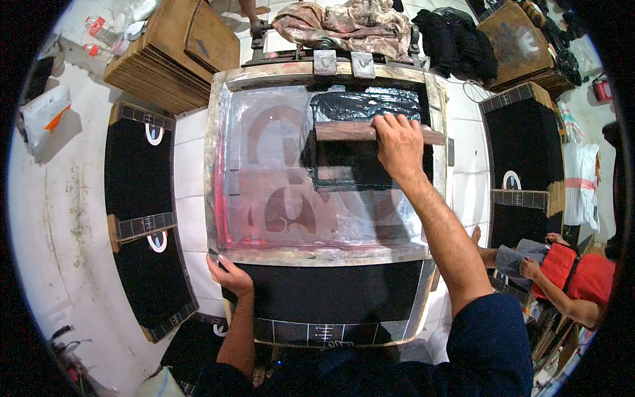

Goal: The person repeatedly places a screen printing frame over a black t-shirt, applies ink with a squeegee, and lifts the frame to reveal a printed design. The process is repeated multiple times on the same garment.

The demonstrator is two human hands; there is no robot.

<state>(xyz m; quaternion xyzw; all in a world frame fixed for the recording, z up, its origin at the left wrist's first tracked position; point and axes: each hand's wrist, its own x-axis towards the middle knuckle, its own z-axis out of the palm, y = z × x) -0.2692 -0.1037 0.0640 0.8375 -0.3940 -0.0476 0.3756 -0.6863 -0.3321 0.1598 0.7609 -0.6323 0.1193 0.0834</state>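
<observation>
A screen printing frame (317,255) with pale, ink-stained wooden edges lies in front of me. Its mesh (254,155) carries round stencil shapes, with pink stains along the lower left. My right hand (400,147) is closed over the wooden handle of a squeegee (345,131), which lies crosswise on the mesh's right half. Wet black ink (367,102) spreads above and below the squeegee. At the frame's near left corner, my left hand (230,274) grips the wood. Black fabric on a board (331,288) shows from under the frame's near edge; the rest is hidden.
Boards with black fabric stand on the left (139,165) and right (522,142). Stacked brown boards (175,53) sit at the far left. A crumpled stained cloth (344,30) hangs behind the frame's hinge clamps (325,63). Another person in red (572,274) works at the right.
</observation>
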